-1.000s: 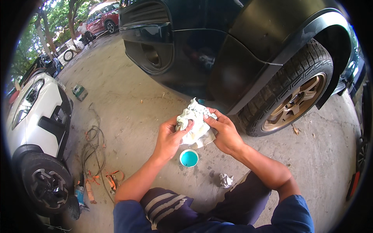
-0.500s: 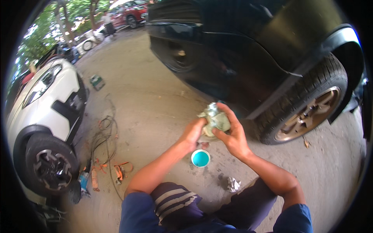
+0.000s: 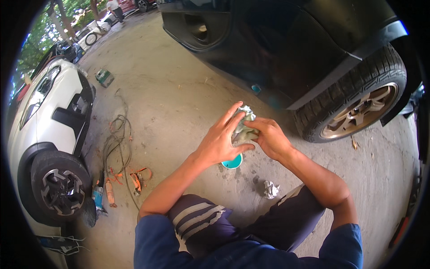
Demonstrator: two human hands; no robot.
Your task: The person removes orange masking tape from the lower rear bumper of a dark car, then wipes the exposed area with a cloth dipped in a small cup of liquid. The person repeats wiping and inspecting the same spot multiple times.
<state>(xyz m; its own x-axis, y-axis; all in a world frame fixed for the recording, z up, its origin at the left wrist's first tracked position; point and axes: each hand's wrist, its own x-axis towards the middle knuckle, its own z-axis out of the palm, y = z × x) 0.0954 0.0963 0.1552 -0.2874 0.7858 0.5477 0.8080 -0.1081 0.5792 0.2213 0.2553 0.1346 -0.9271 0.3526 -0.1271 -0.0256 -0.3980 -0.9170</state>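
Note:
Both my hands are raised in front of the dark car, around a damp, pale greenish cloth (image 3: 244, 134) with a crumpled piece of silver foil (image 3: 247, 111) at its top. My left hand (image 3: 220, 140) cups the bundle from the left, fingers curved round it and thumb underneath. My right hand (image 3: 272, 140) grips it from the right, thumb and fingers closed on the cloth. Just below stands a small white cup of turquoise liquid (image 3: 232, 162), partly hidden by my left hand. A crumpled foil ball (image 3: 270, 190) lies on the ground near my right knee.
The dark car's lower body (image 3: 273, 58) and its tyre (image 3: 358, 98) rise ahead and right. On the left stand a white car (image 3: 58, 98), a coiled cable (image 3: 117, 143), orange straps (image 3: 138, 179), a blue power tool (image 3: 97, 195) and a green box (image 3: 104, 77). A person (image 3: 115, 10) is far back.
My left hand has shifted over the bundle, with its fingers more spread. The bundle has turned, showing more foil on top. The view has tilted down slightly.

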